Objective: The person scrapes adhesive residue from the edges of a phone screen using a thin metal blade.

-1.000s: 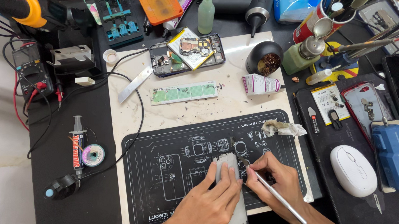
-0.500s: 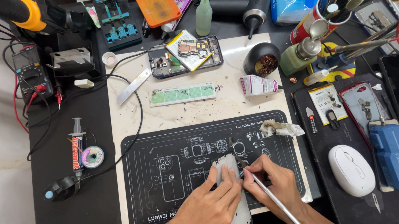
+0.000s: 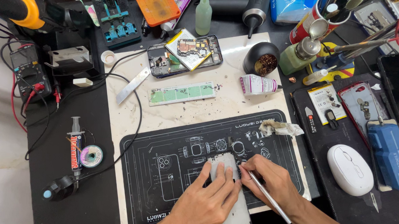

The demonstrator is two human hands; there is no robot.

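Observation:
A pale phone panel (image 3: 225,164) lies lengthwise on the black repair mat (image 3: 165,144) at the near edge. My left hand (image 3: 207,200) presses flat on the panel, fingers spread over its upper half. My right hand (image 3: 272,182) grips a thin metal tool (image 3: 269,197) like a pen, with its tip at the panel's right edge near the top. An opened phone body (image 3: 184,53) with exposed circuit board sits at the far side of the white pad.
A crumpled wipe (image 3: 279,128) lies on the mat's right. A green strip (image 3: 182,93), a small tube (image 3: 257,84) and a black cup (image 3: 260,57) sit beyond the mat. A white mouse (image 3: 350,169), a blue tool (image 3: 390,156), a syringe (image 3: 75,147) and a multimeter (image 3: 26,71) flank it.
Both hands stay on the panel. The tool tip has worked slightly along the panel's right edge; the view shifted a little.

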